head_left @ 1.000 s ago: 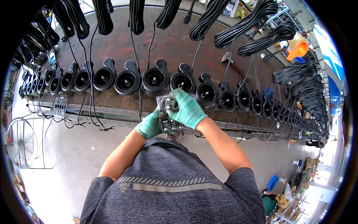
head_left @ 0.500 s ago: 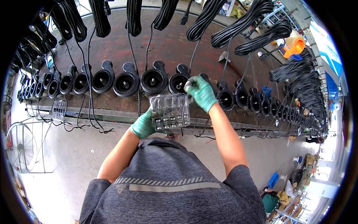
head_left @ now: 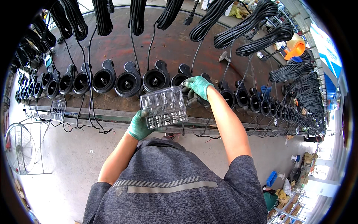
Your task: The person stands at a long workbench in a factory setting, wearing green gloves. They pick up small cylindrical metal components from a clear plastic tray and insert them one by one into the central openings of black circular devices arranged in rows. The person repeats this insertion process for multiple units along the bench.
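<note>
My left hand (head_left: 140, 127), in a green glove, grips the lower left corner of a clear plastic tray (head_left: 160, 99). Small metal ring-shaped parts (head_left: 166, 119) fill pockets in the tray's near rows, while its far pockets look bare. My right hand (head_left: 198, 86), gloved alike, reaches over a round black pump housing (head_left: 178, 79) and partly covers it. Its fingertips are pinched together above the housing's opening; what they hold is hidden. Just to the left, another black housing (head_left: 155, 80) shows a metal shaft standing in its middle.
Similar housings line the bench (head_left: 179, 48) both ways, with cables trailing. Coiled black cables (head_left: 246, 20) hang or lie along the far side. A hammer (head_left: 224, 57) lies behind. A second clear tray (head_left: 57, 110) sits at the left edge. A fan (head_left: 20, 149) stands on the floor.
My right hand has lowered slightly toward the housing, its fingertips now over the opening. The tray has shifted left and tilted, showing more of the metal parts.
</note>
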A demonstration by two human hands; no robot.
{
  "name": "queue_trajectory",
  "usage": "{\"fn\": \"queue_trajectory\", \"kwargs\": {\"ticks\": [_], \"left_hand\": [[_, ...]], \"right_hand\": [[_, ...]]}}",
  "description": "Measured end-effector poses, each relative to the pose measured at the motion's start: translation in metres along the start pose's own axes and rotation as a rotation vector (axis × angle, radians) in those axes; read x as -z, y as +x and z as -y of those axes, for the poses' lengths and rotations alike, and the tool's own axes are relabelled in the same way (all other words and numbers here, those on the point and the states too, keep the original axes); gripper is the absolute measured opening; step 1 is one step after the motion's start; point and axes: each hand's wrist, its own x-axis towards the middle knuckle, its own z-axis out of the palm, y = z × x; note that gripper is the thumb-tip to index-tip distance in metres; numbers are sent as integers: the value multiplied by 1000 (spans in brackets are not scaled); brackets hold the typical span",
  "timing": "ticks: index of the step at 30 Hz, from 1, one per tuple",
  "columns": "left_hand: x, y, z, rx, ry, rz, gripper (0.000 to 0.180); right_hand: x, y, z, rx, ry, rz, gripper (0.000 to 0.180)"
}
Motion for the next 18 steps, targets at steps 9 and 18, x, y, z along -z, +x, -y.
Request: {"fn": "queue_trajectory", "kwargs": {"ticks": [9,18], "left_hand": [[-2,13,0,-36,-38,2,75],[-25,22,1,7,-95,8,81]], "right_hand": [[-14,6,-8,519,-941,-291,27],[-35,21,21,263,-1147,-148,26]]}}
